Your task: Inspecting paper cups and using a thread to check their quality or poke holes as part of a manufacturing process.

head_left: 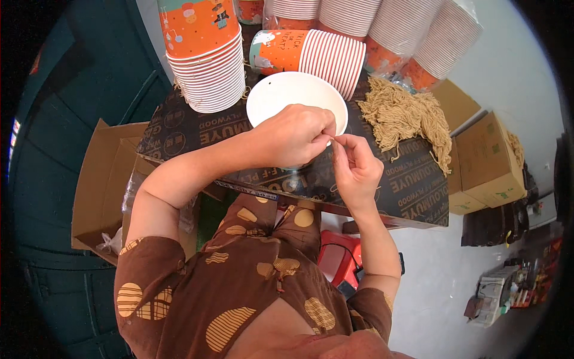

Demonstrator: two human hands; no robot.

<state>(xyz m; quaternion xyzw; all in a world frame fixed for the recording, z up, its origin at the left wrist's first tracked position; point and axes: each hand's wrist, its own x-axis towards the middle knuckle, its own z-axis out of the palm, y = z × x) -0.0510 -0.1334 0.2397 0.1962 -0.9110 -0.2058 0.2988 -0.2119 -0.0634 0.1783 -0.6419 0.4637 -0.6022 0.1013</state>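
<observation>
A white paper bucket (287, 90) stands mouth up before me on the dark board, with a small dark hole near its far left rim. My left hand (302, 134) reaches across its near side, thumb and fingers closed in a pinch at the right rim. Fingertip to fingertip with it, my right hand (357, 170) is pinched too. A thin pale cord (377, 191) shows beside the right wrist and seems to run into that hand. What lies between the left fingertips is too small to make out. To the right lies a heap of tan cords (406, 113).
Nested orange paper buckets stand upright (206, 78) at back left; another stack (329, 60) lies on its side. Bagged stacks (412, 24) line the back. An open carton (98, 185) is left of the board, closed cartons (490, 161) right, a red stool (341, 257) below.
</observation>
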